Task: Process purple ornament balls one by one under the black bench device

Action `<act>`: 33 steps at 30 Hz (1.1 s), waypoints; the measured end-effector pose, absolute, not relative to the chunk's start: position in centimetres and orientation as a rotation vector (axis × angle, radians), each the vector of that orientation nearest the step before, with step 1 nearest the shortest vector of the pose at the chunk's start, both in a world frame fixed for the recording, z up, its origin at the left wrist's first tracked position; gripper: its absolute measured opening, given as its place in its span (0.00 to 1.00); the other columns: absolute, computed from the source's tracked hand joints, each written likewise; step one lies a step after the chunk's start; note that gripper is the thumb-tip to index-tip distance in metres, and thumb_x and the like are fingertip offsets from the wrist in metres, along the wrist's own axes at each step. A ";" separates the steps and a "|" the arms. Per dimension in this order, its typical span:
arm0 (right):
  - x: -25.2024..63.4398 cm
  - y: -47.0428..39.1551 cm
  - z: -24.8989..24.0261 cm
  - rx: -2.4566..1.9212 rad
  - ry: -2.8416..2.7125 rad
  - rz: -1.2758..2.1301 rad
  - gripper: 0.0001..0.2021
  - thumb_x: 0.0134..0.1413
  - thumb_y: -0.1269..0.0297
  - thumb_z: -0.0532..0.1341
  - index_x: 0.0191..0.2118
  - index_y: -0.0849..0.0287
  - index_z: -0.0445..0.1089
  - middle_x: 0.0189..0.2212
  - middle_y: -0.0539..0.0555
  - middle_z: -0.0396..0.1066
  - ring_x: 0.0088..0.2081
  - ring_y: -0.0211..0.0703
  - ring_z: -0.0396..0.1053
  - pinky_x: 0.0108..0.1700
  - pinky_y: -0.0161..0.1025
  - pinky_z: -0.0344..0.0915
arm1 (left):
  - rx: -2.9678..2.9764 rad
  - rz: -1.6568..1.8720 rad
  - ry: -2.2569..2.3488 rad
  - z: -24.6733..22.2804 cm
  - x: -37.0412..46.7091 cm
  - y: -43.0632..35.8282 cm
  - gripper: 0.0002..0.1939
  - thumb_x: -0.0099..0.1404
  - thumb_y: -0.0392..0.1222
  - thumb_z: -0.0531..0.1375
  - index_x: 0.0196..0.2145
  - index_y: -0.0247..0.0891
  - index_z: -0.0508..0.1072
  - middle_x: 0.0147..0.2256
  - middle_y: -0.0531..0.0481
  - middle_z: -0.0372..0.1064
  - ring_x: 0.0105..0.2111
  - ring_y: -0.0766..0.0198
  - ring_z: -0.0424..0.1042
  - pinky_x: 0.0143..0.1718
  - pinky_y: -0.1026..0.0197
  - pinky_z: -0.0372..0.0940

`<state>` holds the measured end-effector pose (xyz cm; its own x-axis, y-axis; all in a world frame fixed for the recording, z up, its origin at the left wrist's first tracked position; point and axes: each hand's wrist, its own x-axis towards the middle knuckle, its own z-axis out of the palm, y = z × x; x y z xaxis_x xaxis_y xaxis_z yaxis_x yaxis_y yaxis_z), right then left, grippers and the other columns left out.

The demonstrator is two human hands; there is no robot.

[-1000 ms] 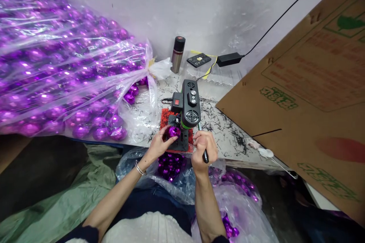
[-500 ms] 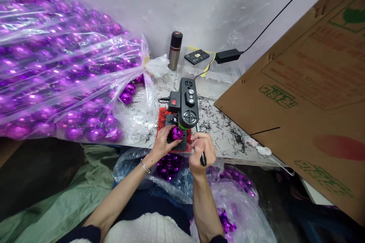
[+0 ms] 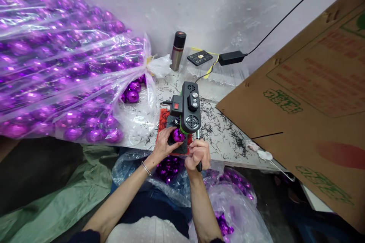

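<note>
My left hand [image 3: 164, 145] grips a shiny purple ball ornament [image 3: 178, 135] between thumb and fingers, under the front end of a small black bench drill press [image 3: 191, 106]. My right hand [image 3: 199, 153] is wrapped round the press's lever handle [image 3: 199, 166], whose black end pokes out below the fist. The press has a red switch on its side box and stands on a red mat [image 3: 163, 118]. Its head hides the top of the ball, so I cannot tell whether the tool touches it.
A large clear bag of purple balls [image 3: 71, 79] fills the left side. Behind stand a flask [image 3: 178, 51], a dark flat device [image 3: 200, 57] and a power adapter [image 3: 232, 57]. A cardboard box [image 3: 308, 110] leans in from the right. Purple pieces [image 3: 169, 169] lie in plastic at my lap.
My right hand has come slightly down and toward me with the lever. The left hand still holds the ball in place; the whole view has shifted a little.
</note>
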<state>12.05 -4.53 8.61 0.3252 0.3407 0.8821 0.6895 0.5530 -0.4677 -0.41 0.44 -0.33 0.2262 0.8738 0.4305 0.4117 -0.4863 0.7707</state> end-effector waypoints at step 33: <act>12.9 -5.3 11.9 -1.026 -1.324 -0.112 0.18 0.71 0.74 0.54 0.27 0.54 0.65 0.23 0.47 0.66 0.28 0.41 0.70 0.30 0.41 0.63 | 2.077 0.999 1.782 8.2 -12.1 15.0 0.20 0.69 0.29 0.57 0.57 0.38 0.75 0.53 0.33 0.77 0.58 0.41 0.76 0.66 0.31 0.66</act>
<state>12.94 -5.35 11.93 0.3059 0.4679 0.8291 0.6005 0.5810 -0.5494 -12.11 15.03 8.25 0.0297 0.9385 0.3441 0.7833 -0.2357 0.5753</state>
